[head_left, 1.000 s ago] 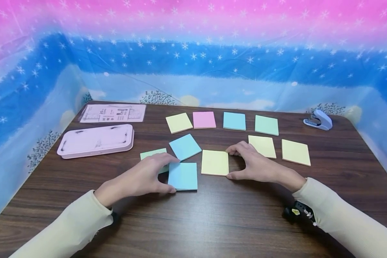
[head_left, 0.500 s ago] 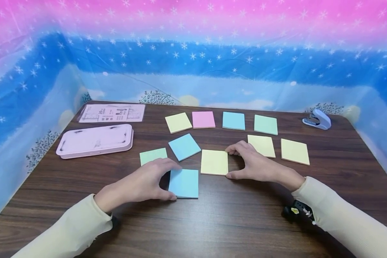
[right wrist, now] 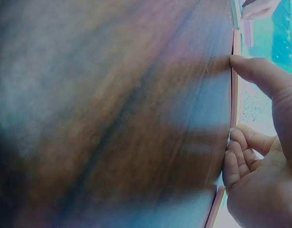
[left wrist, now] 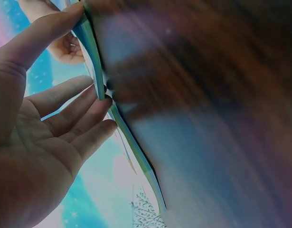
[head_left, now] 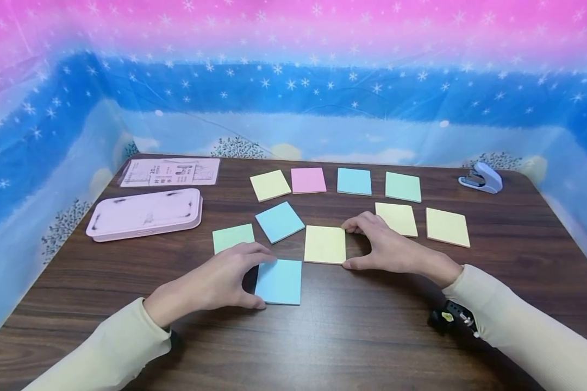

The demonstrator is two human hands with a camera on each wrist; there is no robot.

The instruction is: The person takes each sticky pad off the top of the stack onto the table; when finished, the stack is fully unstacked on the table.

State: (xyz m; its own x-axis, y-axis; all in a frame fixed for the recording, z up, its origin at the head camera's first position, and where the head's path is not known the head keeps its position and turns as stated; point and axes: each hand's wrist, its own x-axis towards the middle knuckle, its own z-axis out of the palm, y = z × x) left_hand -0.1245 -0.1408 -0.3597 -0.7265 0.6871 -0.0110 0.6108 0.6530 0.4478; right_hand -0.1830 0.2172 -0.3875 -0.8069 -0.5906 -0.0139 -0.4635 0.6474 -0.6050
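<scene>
In the head view my left hand (head_left: 215,278) holds a blue sticky note pad (head_left: 282,283) at its left side, thumb at the near corner and fingers at the far one. The left wrist view shows that pad's edge (left wrist: 91,47) between thumb and fingers. A yellow sticky note pad (head_left: 324,245) lies flat just beyond and to the right; my right hand (head_left: 391,247) spans its right side with thumb and fingertips at the corners. Behind the left hand are a tilted blue pad (head_left: 279,222) and a partly covered green pad (head_left: 232,237).
Yellow (head_left: 270,185), pink (head_left: 308,180), blue (head_left: 354,181) and green (head_left: 403,187) pads form a back row. Two yellow pads lie right, one (head_left: 447,227) outermost, the other (head_left: 398,219) partly behind my right hand. A pencil case (head_left: 144,213), a printed sheet (head_left: 171,171) and a stapler (head_left: 481,178) stand around.
My left hand has drawn the blue pad toward me, opening a gap from the tilted blue pad and uncovering more of the green one. The right hand and yellow pad have stayed put.
</scene>
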